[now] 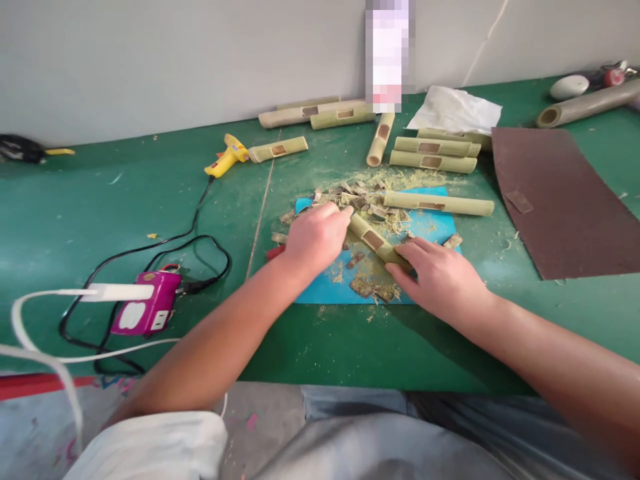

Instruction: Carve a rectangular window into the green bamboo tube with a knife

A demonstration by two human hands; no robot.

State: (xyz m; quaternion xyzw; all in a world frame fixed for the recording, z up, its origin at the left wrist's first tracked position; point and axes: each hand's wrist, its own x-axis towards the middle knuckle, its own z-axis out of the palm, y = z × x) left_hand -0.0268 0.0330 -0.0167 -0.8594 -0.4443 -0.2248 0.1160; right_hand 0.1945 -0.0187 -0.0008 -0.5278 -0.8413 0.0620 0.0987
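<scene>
A pale green bamboo tube (pixel 373 239) with a rectangular opening lies slantwise over a blue sheet (pixel 430 227). At its lower right end my right hand (pixel 437 277) is closed around it. My left hand (pixel 320 233) is closed at the tube's upper left end; what its fingers hold, if anything, is hidden. Shavings and brown chips (pixel 363 287) are strewn over the sheet. Just behind my right hand another cut bamboo tube (pixel 465 205) rests across the sheet's back edge.
More cut tubes (pixel 433 161) lie at the back beside white paper (pixel 453 110). A brown sheet (pixel 565 200) is at right. On the left are a yellow glue gun (pixel 227 159), a purple power box (pixel 150 303) and loose cables.
</scene>
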